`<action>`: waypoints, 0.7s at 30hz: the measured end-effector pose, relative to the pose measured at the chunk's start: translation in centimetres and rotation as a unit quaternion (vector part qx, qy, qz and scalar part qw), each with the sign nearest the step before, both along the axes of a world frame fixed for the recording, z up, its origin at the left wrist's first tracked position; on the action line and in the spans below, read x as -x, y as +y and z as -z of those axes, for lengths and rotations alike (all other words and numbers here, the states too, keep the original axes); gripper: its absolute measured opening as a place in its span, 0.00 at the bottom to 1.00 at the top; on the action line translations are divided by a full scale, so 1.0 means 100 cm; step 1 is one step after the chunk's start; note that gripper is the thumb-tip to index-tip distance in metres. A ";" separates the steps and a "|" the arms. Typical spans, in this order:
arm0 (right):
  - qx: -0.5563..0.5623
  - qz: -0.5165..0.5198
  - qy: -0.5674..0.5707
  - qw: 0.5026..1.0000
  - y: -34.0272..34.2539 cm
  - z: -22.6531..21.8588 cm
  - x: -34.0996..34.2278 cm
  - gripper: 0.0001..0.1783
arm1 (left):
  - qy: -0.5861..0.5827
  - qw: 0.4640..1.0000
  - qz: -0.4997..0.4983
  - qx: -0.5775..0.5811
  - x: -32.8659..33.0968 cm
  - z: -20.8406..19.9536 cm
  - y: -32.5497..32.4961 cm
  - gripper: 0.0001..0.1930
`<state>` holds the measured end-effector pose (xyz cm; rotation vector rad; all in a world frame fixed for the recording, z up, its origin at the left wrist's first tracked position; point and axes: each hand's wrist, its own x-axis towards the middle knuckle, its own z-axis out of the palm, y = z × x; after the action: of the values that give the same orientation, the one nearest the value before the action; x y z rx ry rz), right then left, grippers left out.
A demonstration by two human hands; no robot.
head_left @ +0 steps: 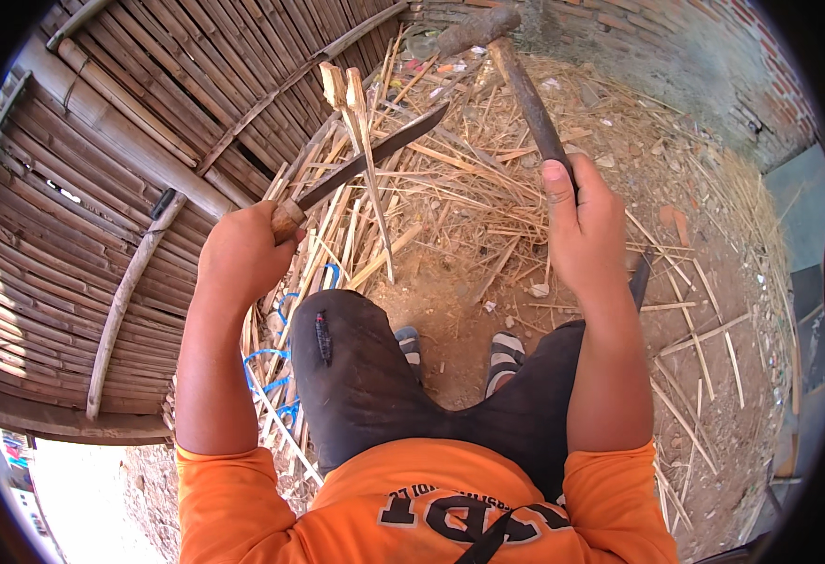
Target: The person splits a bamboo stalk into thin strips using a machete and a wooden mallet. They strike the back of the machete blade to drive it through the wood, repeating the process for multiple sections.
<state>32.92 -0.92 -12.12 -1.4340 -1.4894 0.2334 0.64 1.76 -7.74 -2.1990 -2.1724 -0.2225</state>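
Observation:
My left hand [243,256] grips the wooden handle of a machete [403,137], its dark blade slanting up to the right. A pale stick [376,202] is caught on the blade. Its upper end is split into two prongs [346,89], and its pointed lower end hangs in front of my left knee. My right hand [589,224] is closed round the shaft of a hammer [532,101] held upright to the right of the machete. The hammer's heavy head, above and apart from the blade, leans toward the left.
Slatted bamboo panels [74,244] stand at the left. Split sticks [337,226] and straw [497,197] cover the ground ahead, with blue cord [267,357] beside my left leg. A brick wall [676,70] closes off the far side. Loose strips [699,338] lie at the right.

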 end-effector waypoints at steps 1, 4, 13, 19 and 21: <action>-0.029 -0.002 0.018 0.999 -0.001 -0.002 0.002 0.24 | 0.004 1.000 0.000 0.002 0.000 0.001 0.000 0.16; 0.082 -0.023 -0.043 0.995 0.003 0.002 0.014 0.24 | 0.033 0.999 -0.003 0.015 -0.003 -0.001 -0.003 0.18; 0.059 -0.046 -0.023 0.997 0.007 0.009 0.017 0.24 | 0.030 0.999 -0.007 0.015 0.010 0.003 -0.001 0.20; 0.075 -0.047 -0.050 0.995 0.015 0.022 0.023 0.24 | 0.034 0.999 -0.010 0.013 0.012 0.014 0.002 0.20; 0.134 -0.066 -0.103 0.983 0.023 0.037 0.023 0.24 | 0.049 0.999 -0.014 0.016 0.007 0.010 0.002 0.20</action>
<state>30.61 1.34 -15.82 -1.6104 -1.7775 0.3896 -0.05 2.00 -8.70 -2.1458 -2.1670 -0.0770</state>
